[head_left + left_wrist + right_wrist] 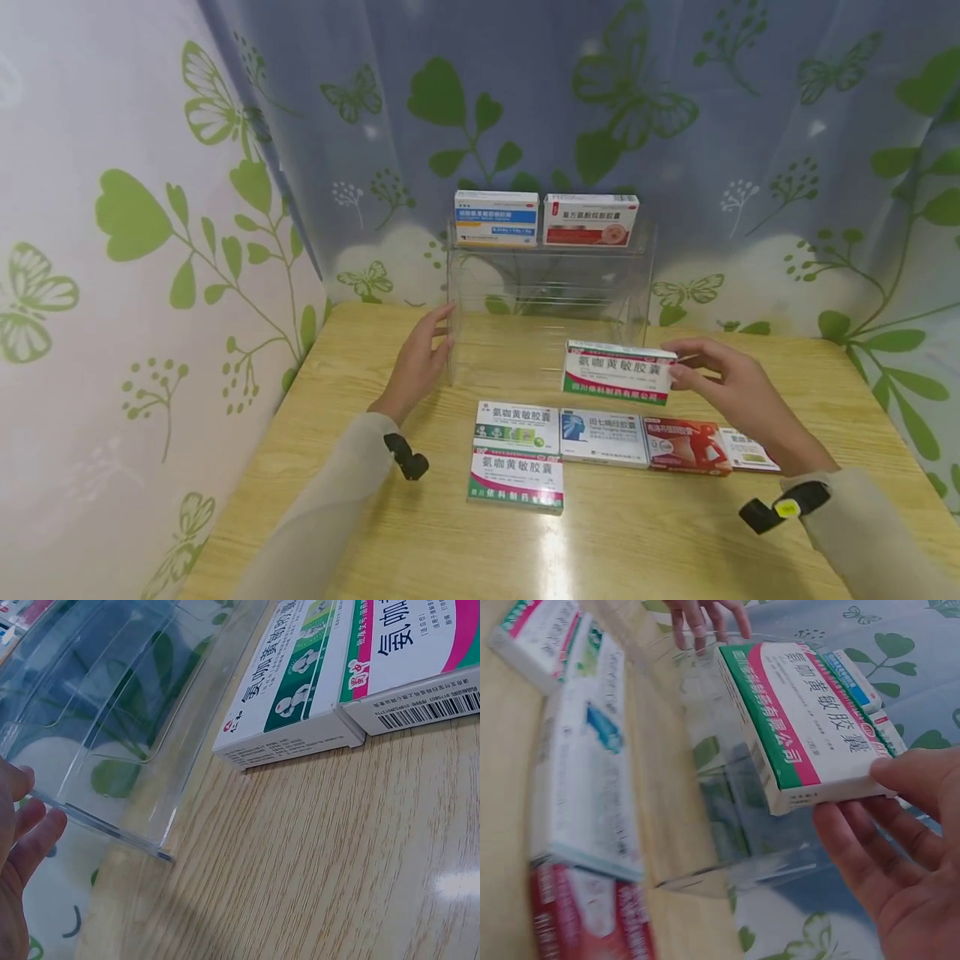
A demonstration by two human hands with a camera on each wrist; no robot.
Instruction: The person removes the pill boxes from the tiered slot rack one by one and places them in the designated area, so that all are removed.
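My right hand point(723, 383) pinches one end of a green, white and pink medicine box point(619, 373), held up before the lower right part of a clear plastic display rack point(525, 350). In the right wrist view the thumb lies on the face of this medicine box point(810, 712) and the fingers are beneath it. At the rack's left side, my left hand point(418, 358) touches the edge with its fingertips. The left wrist view shows those fingers point(41, 836) against the clear side panel. On the top tier stand a blue-and-white box point(497, 219) and a red-and-white box point(591, 221).
Before the rack lie a white-and-green box point(516, 427), a similar green-and-pink box point(516, 481), a white box with a blue head picture point(603, 437), a red box point(686, 446) and a white box point(750, 450) partly behind the right wrist. A patterned curtain point(495, 92) hangs behind.
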